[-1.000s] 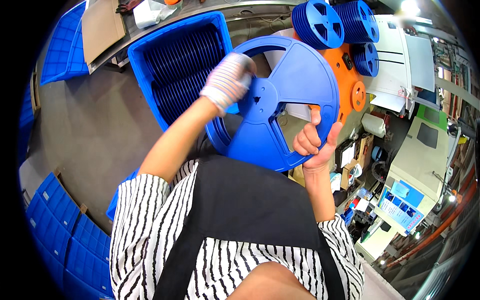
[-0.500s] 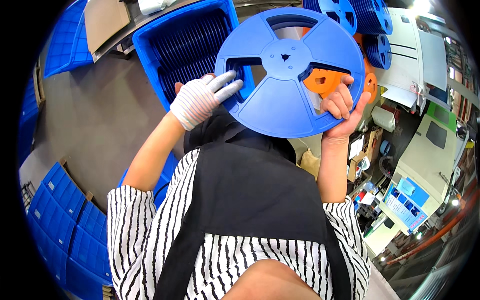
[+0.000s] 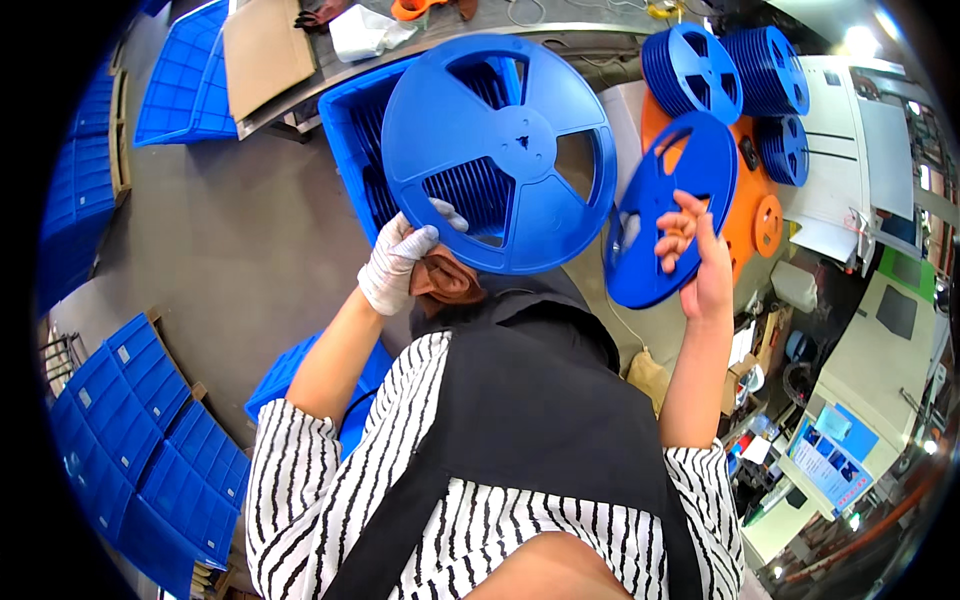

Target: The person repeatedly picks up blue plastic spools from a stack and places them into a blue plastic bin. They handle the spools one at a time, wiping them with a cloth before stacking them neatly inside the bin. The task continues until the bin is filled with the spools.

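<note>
My left hand (image 3: 392, 262), in a white glove, grips the lower left rim of a large blue reel (image 3: 455, 130), fingers reaching into one of its cut-outs. A bunched brown cloth (image 3: 447, 278) sits against that hand, below the reel. In my bare right hand (image 3: 700, 255) is a second blue reel (image 3: 650, 255), tilted and seen at a slant, its far edge apart from the first. The fingers curl at one of its openings. Behind the first reel stands a blue bin (image 3: 345, 130) with many dark blue reels in a row, partly hidden.
Stacks of blue reels (image 3: 705, 75) rest on an orange surface (image 3: 748, 215) at the far right. A metal table (image 3: 470, 30) with cardboard (image 3: 265, 60) and a white bag (image 3: 368, 33) runs along the back. Blue crates (image 3: 150, 420) are stacked at the left; a beige machine (image 3: 860, 330) stands right.
Only one reel showed between my hands before; now two are apart, one in each hand. My right hand has moved right with its reel. The brown cloth has come into clearer view.
</note>
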### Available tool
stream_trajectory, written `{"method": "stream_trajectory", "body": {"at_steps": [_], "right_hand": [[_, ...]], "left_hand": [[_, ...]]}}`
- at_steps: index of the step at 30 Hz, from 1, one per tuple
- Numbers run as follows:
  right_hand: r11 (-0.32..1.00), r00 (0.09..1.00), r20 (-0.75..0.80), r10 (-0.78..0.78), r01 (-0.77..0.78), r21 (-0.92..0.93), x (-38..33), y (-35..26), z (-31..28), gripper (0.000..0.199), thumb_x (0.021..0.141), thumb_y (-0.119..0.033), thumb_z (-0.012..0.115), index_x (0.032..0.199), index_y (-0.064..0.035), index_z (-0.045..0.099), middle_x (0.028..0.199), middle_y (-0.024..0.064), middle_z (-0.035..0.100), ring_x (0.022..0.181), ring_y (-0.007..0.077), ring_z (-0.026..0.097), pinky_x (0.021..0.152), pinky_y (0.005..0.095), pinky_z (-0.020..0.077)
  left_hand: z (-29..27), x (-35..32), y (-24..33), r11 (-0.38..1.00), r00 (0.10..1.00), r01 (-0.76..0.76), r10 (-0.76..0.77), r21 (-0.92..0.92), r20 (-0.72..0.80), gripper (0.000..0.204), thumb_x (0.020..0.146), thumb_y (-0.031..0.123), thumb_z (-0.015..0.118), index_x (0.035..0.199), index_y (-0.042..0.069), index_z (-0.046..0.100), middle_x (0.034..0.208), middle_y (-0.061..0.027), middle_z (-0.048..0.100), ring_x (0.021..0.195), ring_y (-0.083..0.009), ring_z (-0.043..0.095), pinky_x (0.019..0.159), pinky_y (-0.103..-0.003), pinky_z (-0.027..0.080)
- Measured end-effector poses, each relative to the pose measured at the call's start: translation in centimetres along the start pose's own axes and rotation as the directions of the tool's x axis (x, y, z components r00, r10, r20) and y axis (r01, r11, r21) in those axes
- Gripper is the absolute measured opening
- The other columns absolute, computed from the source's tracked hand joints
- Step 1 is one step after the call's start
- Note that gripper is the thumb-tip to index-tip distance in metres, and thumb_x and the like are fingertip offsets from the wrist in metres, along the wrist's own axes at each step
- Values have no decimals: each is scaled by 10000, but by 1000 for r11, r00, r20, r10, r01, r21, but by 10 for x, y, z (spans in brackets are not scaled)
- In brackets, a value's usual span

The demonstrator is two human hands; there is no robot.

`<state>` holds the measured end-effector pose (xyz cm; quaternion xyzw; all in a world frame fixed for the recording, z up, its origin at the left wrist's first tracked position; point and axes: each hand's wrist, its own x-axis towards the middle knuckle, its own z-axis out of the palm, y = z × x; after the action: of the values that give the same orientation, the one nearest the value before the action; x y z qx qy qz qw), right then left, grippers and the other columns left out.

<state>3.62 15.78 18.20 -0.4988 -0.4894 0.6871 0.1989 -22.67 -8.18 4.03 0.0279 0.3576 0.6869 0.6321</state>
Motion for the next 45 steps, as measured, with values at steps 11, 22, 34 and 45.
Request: {"method": "stream_trajectory", "body": {"at_steps": [11,22,34,45], "right_hand": [[988,995,-92,42,-28,153,-6,37,-15,637,1003,-583,338,1280,-32,498,817,38,579,544,96,509,449,222,375],[992,985,-154,79,-63,110,-1,50,-5,545,1030,-513,353,1218,-44,555,742,21,552,604,100,516,535,259,434],[995,969,-227,101,-104,0,-7,60,1,478,1007,-497,457,1167,-64,581,677,-17,505,546,72,457,492,226,393],[996,973,-214,88,-90,2,-13,68,-3,473,1007,-458,486,1170,-23,576,665,3,516,533,89,487,475,234,416]], "left_hand": [[-49,-20,-7,975,1000,-23,18,-221,-24,413,825,154,700,1190,28,552,1079,-127,628,1001,-229,635,923,-358,519],[-59,-29,-7,969,999,-29,19,-247,-45,418,829,145,701,1202,24,558,1087,-129,639,1000,-229,645,928,-367,527],[-131,-19,-18,989,877,32,43,147,-479,303,877,26,530,1179,12,546,1046,-109,651,921,-210,631,854,-338,525],[-212,28,-53,342,661,593,311,729,-683,305,858,207,576,1125,62,566,1013,-215,669,953,-395,640,853,-440,495]]}}
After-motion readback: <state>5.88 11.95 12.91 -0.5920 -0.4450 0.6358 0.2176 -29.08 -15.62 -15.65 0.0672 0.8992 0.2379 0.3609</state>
